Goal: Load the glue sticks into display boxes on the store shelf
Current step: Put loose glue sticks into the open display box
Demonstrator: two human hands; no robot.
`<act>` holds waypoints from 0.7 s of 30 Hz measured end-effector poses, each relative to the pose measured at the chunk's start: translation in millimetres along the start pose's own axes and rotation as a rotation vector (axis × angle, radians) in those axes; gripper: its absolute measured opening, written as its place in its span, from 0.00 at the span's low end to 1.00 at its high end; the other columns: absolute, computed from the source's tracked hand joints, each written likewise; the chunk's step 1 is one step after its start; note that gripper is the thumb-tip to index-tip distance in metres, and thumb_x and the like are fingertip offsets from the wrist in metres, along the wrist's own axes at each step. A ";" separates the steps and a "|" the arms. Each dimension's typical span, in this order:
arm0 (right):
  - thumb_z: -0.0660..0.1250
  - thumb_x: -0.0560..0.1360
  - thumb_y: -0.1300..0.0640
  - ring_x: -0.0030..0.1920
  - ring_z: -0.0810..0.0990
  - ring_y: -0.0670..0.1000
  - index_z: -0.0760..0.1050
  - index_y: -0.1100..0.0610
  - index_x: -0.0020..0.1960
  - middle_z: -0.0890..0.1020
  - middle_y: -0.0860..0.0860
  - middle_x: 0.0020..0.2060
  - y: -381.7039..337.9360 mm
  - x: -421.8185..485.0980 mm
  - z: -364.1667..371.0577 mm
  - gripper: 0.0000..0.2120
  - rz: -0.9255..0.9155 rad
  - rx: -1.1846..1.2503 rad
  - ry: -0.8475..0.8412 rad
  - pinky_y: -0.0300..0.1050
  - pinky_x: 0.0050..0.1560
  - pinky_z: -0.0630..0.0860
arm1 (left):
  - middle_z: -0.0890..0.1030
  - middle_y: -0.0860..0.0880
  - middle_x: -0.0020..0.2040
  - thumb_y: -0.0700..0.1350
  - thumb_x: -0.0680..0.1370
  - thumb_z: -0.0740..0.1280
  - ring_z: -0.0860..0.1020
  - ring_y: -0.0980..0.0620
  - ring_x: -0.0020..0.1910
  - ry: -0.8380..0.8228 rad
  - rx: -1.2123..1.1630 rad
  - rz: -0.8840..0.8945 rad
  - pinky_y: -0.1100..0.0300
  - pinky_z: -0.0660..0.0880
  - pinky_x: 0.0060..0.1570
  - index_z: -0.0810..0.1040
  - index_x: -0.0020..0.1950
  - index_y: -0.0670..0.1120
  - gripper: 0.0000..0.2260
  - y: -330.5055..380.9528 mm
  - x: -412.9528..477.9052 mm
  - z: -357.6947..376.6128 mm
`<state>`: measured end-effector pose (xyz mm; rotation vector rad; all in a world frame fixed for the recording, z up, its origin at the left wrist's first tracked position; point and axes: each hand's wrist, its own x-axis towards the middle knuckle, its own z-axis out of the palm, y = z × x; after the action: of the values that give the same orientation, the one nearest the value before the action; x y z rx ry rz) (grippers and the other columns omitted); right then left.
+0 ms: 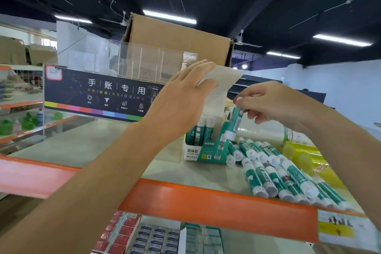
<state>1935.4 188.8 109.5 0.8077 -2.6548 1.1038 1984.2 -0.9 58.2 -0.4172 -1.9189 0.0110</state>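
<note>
On the orange-edged shelf (206,198), one display box (192,151) shows three glue sticks (201,130); the left hand (181,97) grips its flap (220,88), the right hand (274,103) pinches one stick (236,121), and roughly a dozen loose sticks (274,171) lie beside.

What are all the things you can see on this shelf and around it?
display box: one, white and teal, on the shelf
boxed glue sticks: about three showing, teal and white, upright inside
loose glue sticks: many, teal and white, lying right of the box
cardboard box: one, brown, behind
clear case: one, see-through, back left
sign: one, black, on the case
left hand: holds the white flap
right hand: pinches one glue stick by the box
</note>
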 end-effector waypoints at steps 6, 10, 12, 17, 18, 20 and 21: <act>0.70 0.74 0.56 0.36 0.84 0.48 0.80 0.53 0.52 0.84 0.50 0.38 8.3 15.2 10.1 0.07 -0.139 0.111 0.216 0.38 0.38 0.80 | 0.72 0.38 0.66 0.28 0.70 0.65 0.69 0.40 0.67 -0.011 0.008 -0.013 0.44 0.70 0.61 0.79 0.54 0.38 0.14 1.3 0.2 -2.5; 0.72 0.71 0.56 0.42 0.84 0.51 0.77 0.49 0.53 0.83 0.51 0.43 13.2 21.7 14.6 0.12 -0.223 -0.029 0.233 0.47 0.47 0.80 | 0.72 0.38 0.65 0.30 0.71 0.62 0.69 0.40 0.66 -0.001 0.010 -0.004 0.45 0.69 0.62 0.79 0.54 0.38 0.14 0.2 -0.1 -1.7; 0.74 0.70 0.56 0.43 0.83 0.50 0.76 0.50 0.51 0.82 0.49 0.43 14.9 23.7 14.8 0.12 -0.246 -0.138 0.223 0.48 0.50 0.79 | 0.72 0.38 0.65 0.29 0.70 0.63 0.69 0.40 0.66 -0.001 0.015 -0.007 0.46 0.68 0.61 0.79 0.54 0.38 0.14 -0.5 0.2 -1.7; 0.76 0.69 0.58 0.44 0.82 0.46 0.80 0.52 0.47 0.83 0.45 0.43 19.0 20.6 22.5 0.09 -0.330 -0.253 0.082 0.41 0.49 0.79 | 0.73 0.39 0.65 0.29 0.71 0.64 0.69 0.41 0.66 0.000 0.021 -0.012 0.47 0.69 0.61 0.79 0.53 0.38 0.13 1.0 1.0 -2.0; 0.75 0.69 0.58 0.44 0.82 0.44 0.80 0.51 0.46 0.83 0.44 0.43 19.8 20.7 24.8 0.08 -0.337 -0.263 0.064 0.37 0.48 0.78 | 0.73 0.39 0.65 0.30 0.71 0.64 0.69 0.41 0.66 -0.002 0.023 -0.011 0.47 0.69 0.61 0.79 0.53 0.38 0.13 0.9 1.1 -2.1; 0.75 0.69 0.57 0.44 0.82 0.42 0.80 0.51 0.46 0.83 0.43 0.43 21.0 23.6 26.5 0.07 -0.331 -0.269 0.046 0.33 0.46 0.76 | 0.72 0.39 0.65 0.31 0.72 0.63 0.69 0.41 0.66 -0.005 0.025 -0.012 0.47 0.69 0.61 0.79 0.54 0.38 0.12 0.7 1.1 -2.3; 0.75 0.70 0.56 0.44 0.81 0.41 0.81 0.51 0.45 0.83 0.43 0.42 21.1 25.8 25.7 0.05 -0.320 -0.283 0.036 0.31 0.45 0.75 | 0.72 0.39 0.65 0.32 0.73 0.61 0.69 0.41 0.66 -0.002 0.028 -0.011 0.46 0.69 0.61 0.79 0.54 0.38 0.12 0.7 1.1 -2.3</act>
<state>1904.0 172.3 86.9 1.0881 -2.4583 0.6414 1986.2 -0.4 59.9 -0.3880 -1.9211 0.0312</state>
